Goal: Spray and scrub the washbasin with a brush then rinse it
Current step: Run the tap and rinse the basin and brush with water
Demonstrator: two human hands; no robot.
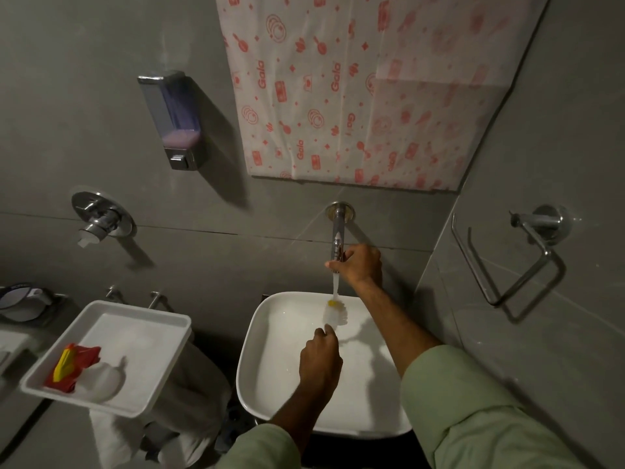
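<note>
The white square washbasin stands below a chrome wall spout. My right hand is up at the spout's tip, shut on the top of a brush's pale, translucent handle. The brush hangs straight down into the back of the basin, with a yellow collar above white bristles. My left hand reaches in from the front, its fingertips closed on the bristles. I cannot tell whether water is running.
A white tray to the left holds a red-and-yellow item and a white round one. On the wall are a soap dispenser, a mixer valve, a towel ring and a patterned sheet.
</note>
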